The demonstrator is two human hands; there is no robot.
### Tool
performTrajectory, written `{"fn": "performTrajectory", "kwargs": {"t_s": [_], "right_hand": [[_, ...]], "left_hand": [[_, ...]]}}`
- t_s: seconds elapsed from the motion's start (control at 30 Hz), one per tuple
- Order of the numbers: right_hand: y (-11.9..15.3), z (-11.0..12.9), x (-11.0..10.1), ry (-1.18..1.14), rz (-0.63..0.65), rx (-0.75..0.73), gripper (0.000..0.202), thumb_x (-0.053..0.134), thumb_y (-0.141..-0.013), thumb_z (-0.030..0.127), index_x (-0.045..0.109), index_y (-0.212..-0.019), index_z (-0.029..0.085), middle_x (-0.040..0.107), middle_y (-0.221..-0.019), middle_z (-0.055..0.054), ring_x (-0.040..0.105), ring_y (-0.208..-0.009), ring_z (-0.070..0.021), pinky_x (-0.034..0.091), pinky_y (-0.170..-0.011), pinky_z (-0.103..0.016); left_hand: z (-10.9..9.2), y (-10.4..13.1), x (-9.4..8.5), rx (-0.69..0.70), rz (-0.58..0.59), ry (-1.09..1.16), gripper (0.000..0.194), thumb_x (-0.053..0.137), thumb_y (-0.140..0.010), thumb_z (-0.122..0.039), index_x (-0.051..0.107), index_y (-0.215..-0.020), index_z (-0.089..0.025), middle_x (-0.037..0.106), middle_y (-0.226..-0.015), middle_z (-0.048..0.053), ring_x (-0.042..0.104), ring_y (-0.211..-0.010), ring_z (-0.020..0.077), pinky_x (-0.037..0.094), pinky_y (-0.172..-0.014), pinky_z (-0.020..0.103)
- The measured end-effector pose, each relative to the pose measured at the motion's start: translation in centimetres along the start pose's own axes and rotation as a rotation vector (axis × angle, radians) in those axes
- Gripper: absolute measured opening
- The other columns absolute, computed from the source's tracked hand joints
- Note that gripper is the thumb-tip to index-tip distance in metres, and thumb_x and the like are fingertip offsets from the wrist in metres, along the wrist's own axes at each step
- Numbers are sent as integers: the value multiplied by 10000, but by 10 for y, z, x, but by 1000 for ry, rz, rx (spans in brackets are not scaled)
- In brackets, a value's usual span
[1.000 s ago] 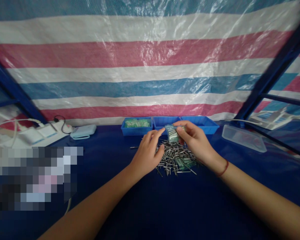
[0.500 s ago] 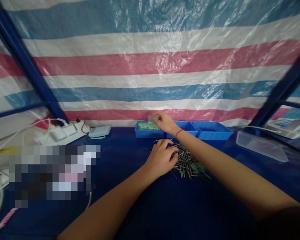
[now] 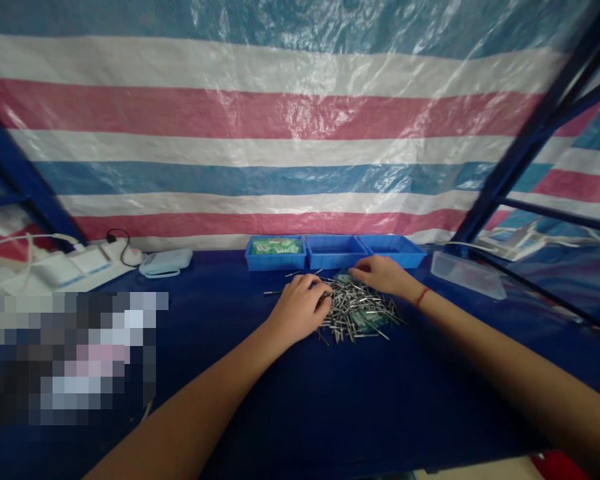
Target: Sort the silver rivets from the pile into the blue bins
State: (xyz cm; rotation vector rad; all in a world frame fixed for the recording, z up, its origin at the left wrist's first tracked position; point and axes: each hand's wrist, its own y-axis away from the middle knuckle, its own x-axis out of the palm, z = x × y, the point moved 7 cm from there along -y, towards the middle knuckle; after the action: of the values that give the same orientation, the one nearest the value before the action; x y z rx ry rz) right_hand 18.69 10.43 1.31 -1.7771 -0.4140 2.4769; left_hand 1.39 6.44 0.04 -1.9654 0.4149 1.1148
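A loose pile of thin metal rivets (image 3: 347, 308) lies on the dark blue table, with green packets (image 3: 369, 321) partly buried in it. My left hand (image 3: 303, 305) rests at the pile's left edge, fingers curved and apart. At the upper right edge of the pile is my right hand (image 3: 380, 275), its thumb and fingertips closed on a small greenish packet (image 3: 345, 276). Behind the pile stand three joined blue bins; green packets (image 3: 276, 247) fill the left bin (image 3: 276, 262), while the middle bin (image 3: 334, 259) and right bin (image 3: 397, 253) show no contents.
At the left back are a power strip (image 3: 93, 263) with cables and a light blue case (image 3: 166, 262). A blurred-out patch covers the left of the table. A clear plastic lid (image 3: 466, 275) lies at the right. Striped sheeting (image 3: 280, 113) hangs behind.
My right hand has moved from the left bin down to the pile's far right edge. The clear-and-green packet it held over the bin is gone from it. The view has shifted right.
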Motion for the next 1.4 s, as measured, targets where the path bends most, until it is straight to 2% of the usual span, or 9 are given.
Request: {"fn": "performTrajectory", "kwargs": {"t_s": [0.2, 0.53, 0.67, 0.77, 0.87, 1.03, 1.17, 1.27, 1.4], "right_hand": [[0, -5, 21, -128, -10, 8, 159, 618, -683, 317, 598, -640, 166, 611, -644, -69, 539, -606, -185, 370, -572, -317], [22, 21, -12, -589, -90, -99, 236, 578, -781, 405, 578, -845, 177, 615, -803, -32, 556, -697, -139, 467, -594, -279], [35, 46, -9, -876, 84, -90, 251, 596, -787, 417, 631, -848, 177, 611, -790, -22, 534, -628, -103, 467, -522, -239], [44, 59, 0, -1100, 240, 0, 283, 555, -825, 431, 657, -817, 167, 609, -761, -22, 542, -631, -93, 486, -548, -228], [47, 59, 3, -1228, 217, 96, 313, 532, -835, 454, 650, -850, 165, 618, -787, -38, 568, -657, -103, 508, -581, -241], [46, 62, 1, -1079, 123, -20, 201, 686, -724, 313, 613, -852, 176, 627, -758, -12, 576, -655, -111, 489, -604, -263], [52, 66, -25, -720, -188, -226, 45, 608, -774, 224, 608, -744, 190, 633, -718, -13, 574, -662, -138, 467, -627, -305], [68, 81, -49, -400, -436, -463, 108, 569, -780, 129, 624, -804, 219, 647, -817, -29, 589, -783, -174, 463, -718, -350], [82, 92, -58, -187, -546, -634, 219, 562, -784, 104, 636, -907, 269, 618, -957, -44, 569, -871, -205, 455, -740, -385]], "left_hand": [[0, 0, 2, 16, 16, 5, 205, 505, -867, -222, 620, -1034, -193, 605, -1037, 66, 538, -1003, 226, 449, -894, 413], [-4, -3, -10, -36, -123, 166, 365, 505, -890, -347, 484, -1204, -161, 584, -1139, 116, 523, -1092, 255, 407, -951, 460], [-8, -4, -9, -128, -184, 445, 399, 563, -855, -334, 472, -1214, -184, 610, -1119, 92, 586, -999, 212, 473, -865, 375], [-8, -4, -5, -219, -193, 633, 264, 540, -863, -296, 553, -1106, -192, 652, -1042, 64, 622, -908, 186, 500, -765, 313], [0, -3, -5, -318, -252, 742, 169, 536, -858, -292, 599, -957, -170, 672, -900, 48, 632, -810, 173, 495, -723, 296], [11, -1, -10, -406, -340, 815, 154, 567, -823, -299, 583, -847, -147, 659, -827, 49, 619, -769, 169, 482, -700, 284], [10, -5, -3, -444, -291, 986, 315, 469, -876, -433, 586, -971, -156, 656, -931, 75, 637, -785, 164, 494, -646, 253], [13, -4, 10, -576, -223, 1153, 520, 303, -899, -571, 560, -1060, -149, 650, -937, 100, 642, -676, 145, 488, -558, 240], [5, -6, 17, -511, -81, 1190, 583, 326, -855, -641, 606, -914, -134, 646, -727, 69, 606, -581, 129, 459, -509, 228]]}}
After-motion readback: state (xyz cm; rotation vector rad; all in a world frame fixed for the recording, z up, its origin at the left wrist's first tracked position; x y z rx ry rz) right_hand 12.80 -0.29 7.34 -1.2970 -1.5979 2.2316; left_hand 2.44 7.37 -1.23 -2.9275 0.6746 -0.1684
